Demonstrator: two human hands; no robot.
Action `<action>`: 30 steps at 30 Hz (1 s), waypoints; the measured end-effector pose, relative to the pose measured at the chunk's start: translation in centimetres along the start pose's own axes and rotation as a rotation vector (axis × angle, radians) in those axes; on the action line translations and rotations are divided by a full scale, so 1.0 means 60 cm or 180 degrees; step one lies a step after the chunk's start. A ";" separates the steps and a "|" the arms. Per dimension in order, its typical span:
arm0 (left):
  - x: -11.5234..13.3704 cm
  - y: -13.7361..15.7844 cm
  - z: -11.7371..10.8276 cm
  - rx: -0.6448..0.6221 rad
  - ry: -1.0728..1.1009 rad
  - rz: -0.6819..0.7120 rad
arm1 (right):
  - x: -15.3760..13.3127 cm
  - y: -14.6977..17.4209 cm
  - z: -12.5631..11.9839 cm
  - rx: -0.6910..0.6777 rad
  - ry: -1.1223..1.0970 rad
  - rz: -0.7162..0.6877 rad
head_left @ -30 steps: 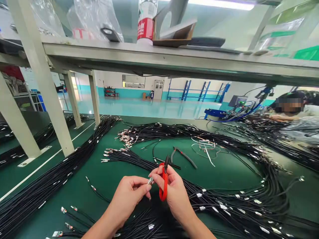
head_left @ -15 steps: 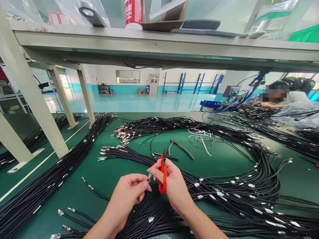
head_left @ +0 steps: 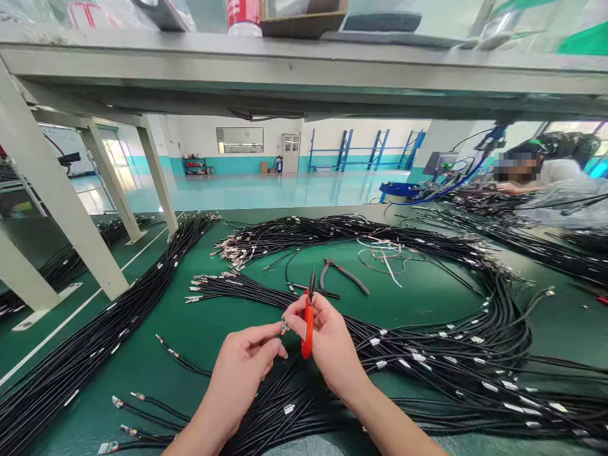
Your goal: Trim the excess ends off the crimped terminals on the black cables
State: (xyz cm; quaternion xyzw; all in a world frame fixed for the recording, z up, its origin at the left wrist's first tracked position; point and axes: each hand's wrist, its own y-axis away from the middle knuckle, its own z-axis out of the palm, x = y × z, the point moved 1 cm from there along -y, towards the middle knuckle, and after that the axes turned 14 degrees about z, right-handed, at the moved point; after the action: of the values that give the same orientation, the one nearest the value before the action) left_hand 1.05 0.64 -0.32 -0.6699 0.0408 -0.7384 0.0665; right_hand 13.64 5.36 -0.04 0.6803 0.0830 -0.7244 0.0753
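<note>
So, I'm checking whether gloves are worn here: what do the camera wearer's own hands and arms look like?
The left hand and right hand are both bare, without gloves. The left forearm and right forearm show no sleeves within the frame. I see no watch or bracelet at either wrist, and no ring on the fingers in view.

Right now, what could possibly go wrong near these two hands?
The pointed red-handled tool in the right hand might nick the black cables if it swings. The small cable end could slip from the left hand, as only fingertips seem to hold it. The black cables lie crossed under both hands and may tangle.
</note>
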 end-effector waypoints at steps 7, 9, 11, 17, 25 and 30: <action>0.006 -0.001 -0.004 0.0083 -0.0296 0.0126 | -0.001 -0.001 0.000 -0.0131 -0.0281 0.0207; 0.008 0.000 -0.005 0.0063 -0.0181 -0.0009 | -0.002 0.000 0.001 -0.0153 -0.0339 0.0209; 0.011 0.000 -0.007 0.0066 -0.0108 -0.0066 | -0.004 0.001 0.001 -0.0199 -0.0404 0.0199; 0.016 0.000 -0.009 -0.0044 -0.0156 -0.0143 | -0.007 0.004 0.002 -0.0393 -0.0410 0.0101; 0.017 0.000 -0.008 0.0002 -0.0350 0.0058 | -0.007 0.003 0.004 -0.0417 -0.0314 0.0293; 0.016 -0.003 -0.011 -0.0004 -0.0725 0.0332 | -0.010 0.004 0.001 -0.0470 -0.0249 0.0330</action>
State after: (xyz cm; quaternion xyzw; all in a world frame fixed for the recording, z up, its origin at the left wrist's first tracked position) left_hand 0.30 0.65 0.58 -0.7464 0.0683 -0.6530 0.1087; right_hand 13.66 5.11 0.55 0.6474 0.0978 -0.7375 0.1657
